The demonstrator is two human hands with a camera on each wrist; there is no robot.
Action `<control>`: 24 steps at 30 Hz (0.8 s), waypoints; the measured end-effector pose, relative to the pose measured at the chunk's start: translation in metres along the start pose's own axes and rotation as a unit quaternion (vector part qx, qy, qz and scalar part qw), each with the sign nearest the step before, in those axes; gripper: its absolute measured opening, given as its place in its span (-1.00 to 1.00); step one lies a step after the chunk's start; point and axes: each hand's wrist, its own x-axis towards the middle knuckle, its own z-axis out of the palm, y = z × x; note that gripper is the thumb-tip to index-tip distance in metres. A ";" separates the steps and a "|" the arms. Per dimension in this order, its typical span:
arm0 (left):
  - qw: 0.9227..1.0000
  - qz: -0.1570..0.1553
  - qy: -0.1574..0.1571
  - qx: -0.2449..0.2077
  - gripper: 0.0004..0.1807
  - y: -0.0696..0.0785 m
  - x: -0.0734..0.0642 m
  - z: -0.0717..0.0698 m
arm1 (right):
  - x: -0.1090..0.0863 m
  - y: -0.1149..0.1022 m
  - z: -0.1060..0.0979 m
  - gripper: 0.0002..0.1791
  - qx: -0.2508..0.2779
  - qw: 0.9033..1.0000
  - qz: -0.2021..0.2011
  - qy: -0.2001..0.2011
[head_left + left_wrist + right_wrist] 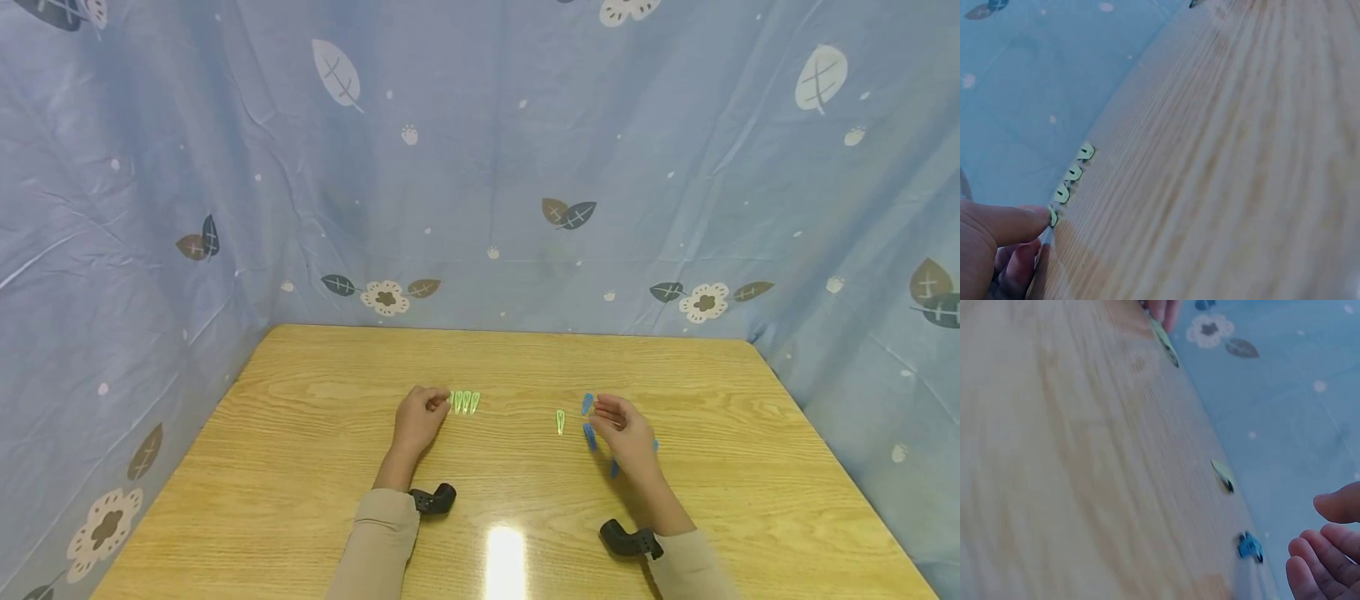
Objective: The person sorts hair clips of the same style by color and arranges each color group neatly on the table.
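Observation:
Several pale green snap hair clips (pixel 467 402) lie side by side in a short row left of the table's middle. At the row's left end my left hand (pixel 418 421) pinches the last green hair clip (pixel 1054 216) with thumb and fingers; it sits slightly askew from the others in the left wrist view. My right hand (pixel 628 435) hovers with relaxed, bent fingers and holds nothing. Around and below it are several blue hair clips (pixel 590 437), some partly covered by the hand. One separate green hair clip (pixel 560 422) lies just left of the blue ones.
The wooden table (pixel 337 475) reaches back to a blue patterned curtain (pixel 480 167), which also hangs along both sides. Black cameras are strapped on the left wrist (pixel 435 500) and right wrist (pixel 628 540). A bright light reflection shows at the table's front.

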 end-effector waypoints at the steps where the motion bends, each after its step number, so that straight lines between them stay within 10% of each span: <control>1: 1.000 0.000 -0.001 0.000 -0.80 0.000 0.000 0.000 | 0.000 0.002 -0.003 -0.54 -0.004 1.000 0.000 0.004; 24: 1.000 0.003 -0.005 0.001 -0.80 -0.002 0.001 0.000 | 0.014 0.006 -0.020 -0.53 -0.130 0.984 0.111 0.042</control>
